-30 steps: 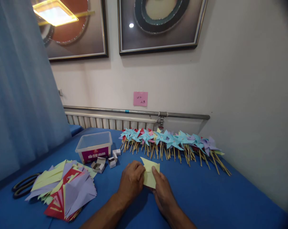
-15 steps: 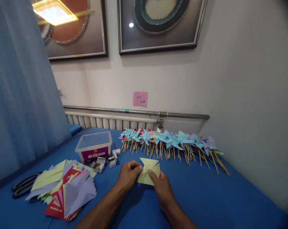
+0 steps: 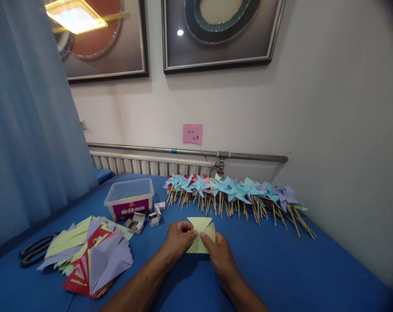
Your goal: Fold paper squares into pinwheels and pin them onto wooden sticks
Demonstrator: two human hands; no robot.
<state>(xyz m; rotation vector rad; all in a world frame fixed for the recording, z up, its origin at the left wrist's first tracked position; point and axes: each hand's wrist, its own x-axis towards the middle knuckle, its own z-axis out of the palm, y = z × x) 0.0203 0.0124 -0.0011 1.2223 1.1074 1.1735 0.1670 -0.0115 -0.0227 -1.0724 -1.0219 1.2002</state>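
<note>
A pale yellow paper square, cut and partly folded toward its middle, lies on the blue table in front of me. My left hand is closed, pinching the paper's left flaps at the centre. My right hand presses a fingertip onto the paper's middle from the right, fingers curled on it. Both hands meet at the sheet's centre.
A long row of finished paper pinwheels on wooden sticks lies behind the hands. To the left are a lidded plastic box, small open cardboard boxes, a stack of cut coloured papers and black rings at the table's edge.
The yellow paper has been lowered and flattened toward the table, with more flaps folded to its centre. Both hands have drawn closer together over its middle.
</note>
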